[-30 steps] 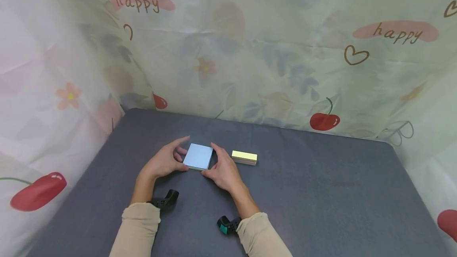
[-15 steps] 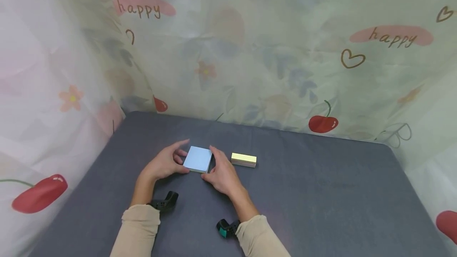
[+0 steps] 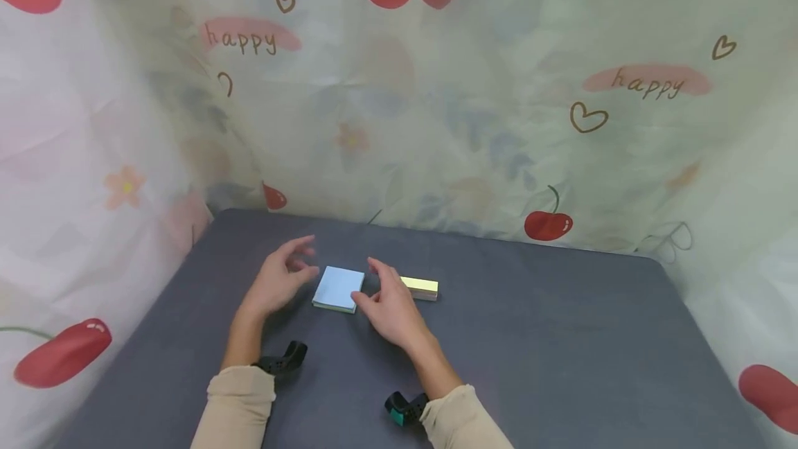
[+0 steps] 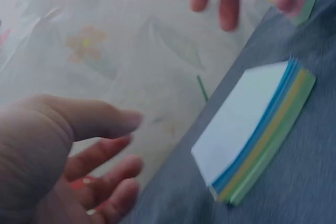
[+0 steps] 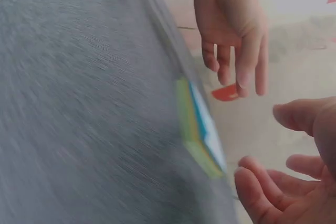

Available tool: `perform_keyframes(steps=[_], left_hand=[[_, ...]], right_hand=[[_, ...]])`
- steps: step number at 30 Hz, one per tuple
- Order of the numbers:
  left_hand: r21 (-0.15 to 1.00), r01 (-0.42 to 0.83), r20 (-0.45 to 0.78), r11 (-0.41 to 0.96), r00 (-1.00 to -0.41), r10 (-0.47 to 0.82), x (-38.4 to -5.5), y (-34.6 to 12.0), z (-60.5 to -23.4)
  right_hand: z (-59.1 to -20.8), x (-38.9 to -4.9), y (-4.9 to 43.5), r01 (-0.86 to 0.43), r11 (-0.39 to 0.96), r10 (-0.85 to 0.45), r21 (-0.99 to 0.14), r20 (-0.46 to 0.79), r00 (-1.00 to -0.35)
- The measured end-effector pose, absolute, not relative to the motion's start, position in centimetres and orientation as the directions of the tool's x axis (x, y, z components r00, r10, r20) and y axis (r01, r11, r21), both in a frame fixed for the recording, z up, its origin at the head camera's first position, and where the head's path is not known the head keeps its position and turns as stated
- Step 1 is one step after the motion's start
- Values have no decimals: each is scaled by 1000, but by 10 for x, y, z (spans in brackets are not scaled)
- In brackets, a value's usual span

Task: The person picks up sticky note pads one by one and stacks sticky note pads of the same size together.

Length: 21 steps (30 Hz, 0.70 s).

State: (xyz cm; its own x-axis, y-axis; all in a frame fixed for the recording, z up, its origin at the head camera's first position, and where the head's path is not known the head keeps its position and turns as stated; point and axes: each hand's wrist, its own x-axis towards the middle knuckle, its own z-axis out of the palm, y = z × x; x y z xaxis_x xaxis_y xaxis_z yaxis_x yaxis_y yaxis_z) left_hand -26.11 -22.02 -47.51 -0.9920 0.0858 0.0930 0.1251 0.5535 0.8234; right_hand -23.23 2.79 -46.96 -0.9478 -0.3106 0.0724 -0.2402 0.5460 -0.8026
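A square stack of sticky notes (image 3: pixel 339 288) lies flat on the dark grey table, pale blue on top. Blue, yellow and green layers show along its edge in the left wrist view (image 4: pixel 262 135). To its left is my left hand (image 3: pixel 277 281), fingers apart and loosely bent, holding nothing. On the other side hovers my right hand (image 3: pixel 391 307), thumb by the stack's right edge in the head view; the right wrist view shows a gap between its fingers and the stack. Partly behind the right hand sits a narrow stack of sticky notes (image 3: pixel 422 287), yellow on top.
The grey-covered table (image 3: pixel 530 338) stretches well to the right of the hands. Behind it hangs a curtain (image 3: pixel 424 123) printed with cherries, hearts and "happy". A black strap device (image 3: pixel 283 359) is on the left wrist, and another (image 3: pixel 405 409) on the right.
Both hands have let go of the square sticky notes and moved apart, the left one to the left. The head view has tilted up a little.
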Motion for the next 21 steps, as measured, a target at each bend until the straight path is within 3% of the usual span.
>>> perform_keyframes(steps=[3,12,21], left_hand=[[831,162,166,532,-985,41,-268,-211,-470],[773,270,334,574,-942,-6,-283,-179,-456],[606,379,459,699,-885,81,-295,-152,-430]], right_hand=[[-459,-238,39,-256,529,-273,-809,124,-954],[-446,-251,79,-276,651,-156,-707,231,-960],[-445,-264,109,-316,846,-164,-430,354,-921]])
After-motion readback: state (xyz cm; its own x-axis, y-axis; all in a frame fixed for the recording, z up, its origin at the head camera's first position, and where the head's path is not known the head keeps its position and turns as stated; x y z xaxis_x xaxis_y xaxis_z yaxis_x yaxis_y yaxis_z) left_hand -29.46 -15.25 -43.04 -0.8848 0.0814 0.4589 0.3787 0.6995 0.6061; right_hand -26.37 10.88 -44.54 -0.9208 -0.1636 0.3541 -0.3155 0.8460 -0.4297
